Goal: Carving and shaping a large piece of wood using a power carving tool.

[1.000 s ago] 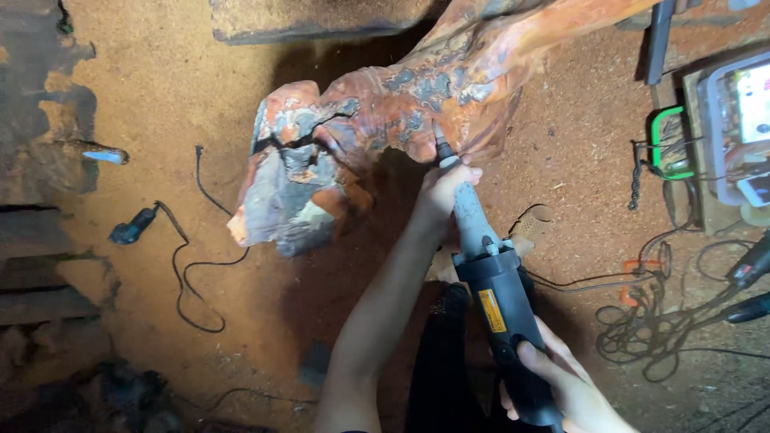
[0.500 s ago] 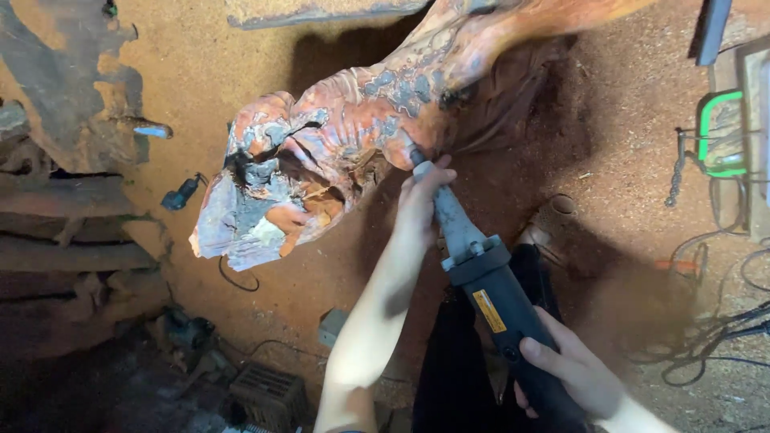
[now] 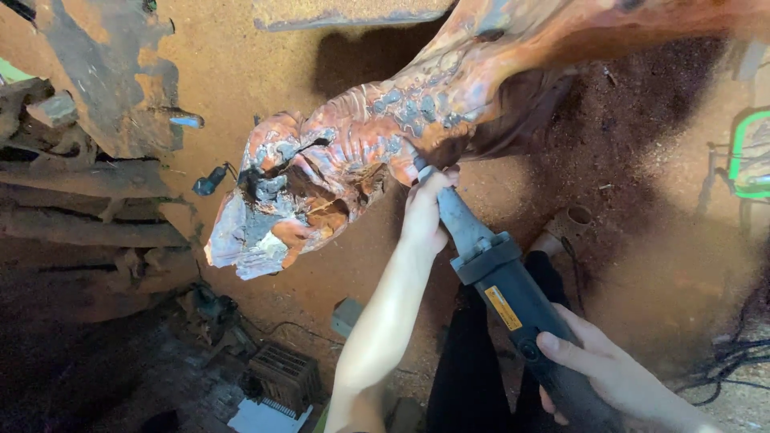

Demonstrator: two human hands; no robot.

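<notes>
Your left hand clenches the grey neck of the long black die grinder — its tip touching the underside edge of the gnarled orange-red carved wood. Your right hand grips the rear body, forearms angled upward — sawdust floor open beneath.

Grinder tip hidden behind left hand grip; rear end cut off at btm edge below right hand. Carved wood cropped top right.

A woodcarving workshop: sawdust-covered floor, rough carved log, power cables, stacked timber
</notes>
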